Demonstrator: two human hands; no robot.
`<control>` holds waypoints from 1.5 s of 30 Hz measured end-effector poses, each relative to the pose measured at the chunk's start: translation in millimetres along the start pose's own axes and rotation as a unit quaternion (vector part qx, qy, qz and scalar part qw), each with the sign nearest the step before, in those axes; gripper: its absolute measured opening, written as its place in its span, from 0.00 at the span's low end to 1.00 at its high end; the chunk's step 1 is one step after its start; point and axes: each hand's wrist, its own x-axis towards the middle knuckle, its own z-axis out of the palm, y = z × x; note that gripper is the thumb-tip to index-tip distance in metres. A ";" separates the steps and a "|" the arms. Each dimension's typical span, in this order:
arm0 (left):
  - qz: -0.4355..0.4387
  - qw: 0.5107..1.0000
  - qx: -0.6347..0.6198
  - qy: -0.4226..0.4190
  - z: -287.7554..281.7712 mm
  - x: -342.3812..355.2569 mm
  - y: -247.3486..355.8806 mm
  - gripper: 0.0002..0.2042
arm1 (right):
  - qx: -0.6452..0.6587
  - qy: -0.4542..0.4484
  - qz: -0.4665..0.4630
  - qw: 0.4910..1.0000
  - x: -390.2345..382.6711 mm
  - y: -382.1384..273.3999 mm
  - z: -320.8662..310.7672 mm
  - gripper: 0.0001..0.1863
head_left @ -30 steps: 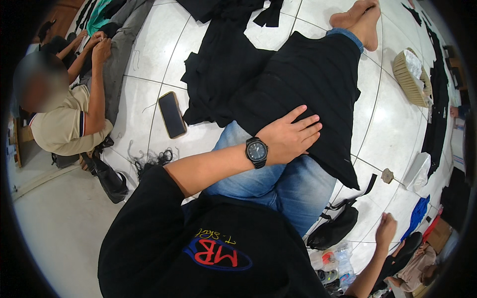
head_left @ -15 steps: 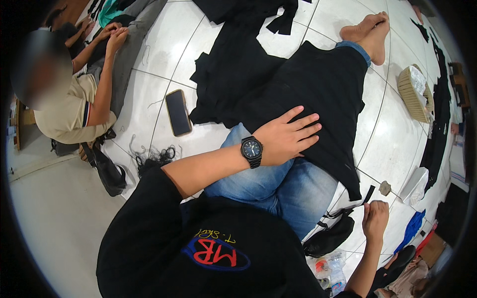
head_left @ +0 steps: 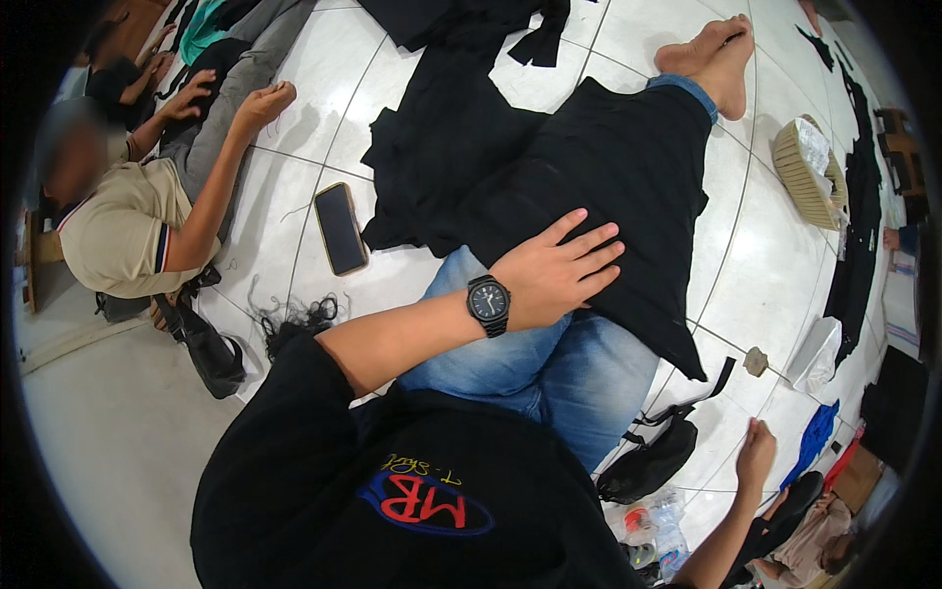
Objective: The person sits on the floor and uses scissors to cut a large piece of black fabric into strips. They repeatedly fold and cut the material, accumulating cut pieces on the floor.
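A wide piece of black cloth [head_left: 589, 177] is draped over my outstretched jeans-clad legs [head_left: 491, 344]. My left hand [head_left: 549, 275] lies flat on its near part with the fingers spread, a black watch [head_left: 488, 304] on that wrist. Off to the right, away from the cloth, my right hand [head_left: 757, 454] is raised with thumb and fingers pinched together. Whatever is in that pinch is too small to make out. Below the right hand's level, a black waist bag [head_left: 650, 461] with a strap rests on the tiles.
A phone [head_left: 340, 228] lies left of my legs, near tangled black threads [head_left: 294, 319]. More black fabric [head_left: 442, 128] spreads ahead. On the right are a woven basket [head_left: 810, 175], a white bag [head_left: 816, 353] and blue cloth [head_left: 812, 442]. A person [head_left: 123, 236] sits at the left.
My right hand has moved a little down and outward, farther from the cloth, still pinched. My left hand stays flat on it. The person at the left has drawn their hands apart.
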 end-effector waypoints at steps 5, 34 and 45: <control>-0.025 0.998 -0.061 0.015 -16.3 -5.7 -8.4 0.26 | 0.801 -0.036 -0.055 0.595 29.0 -112.0 -15.3 0.26; -0.017 1.000 -0.008 -0.002 -4.3 -9.8 -8.5 0.29 | -0.185 0.094 -0.045 0.977 -17.9 74.8 -20.4 0.15; 0.015 0.982 -0.174 0.075 -9.5 -27.0 -11.5 0.12 | -0.034 0.169 0.431 0.886 -118.6 224.7 -26.5 0.20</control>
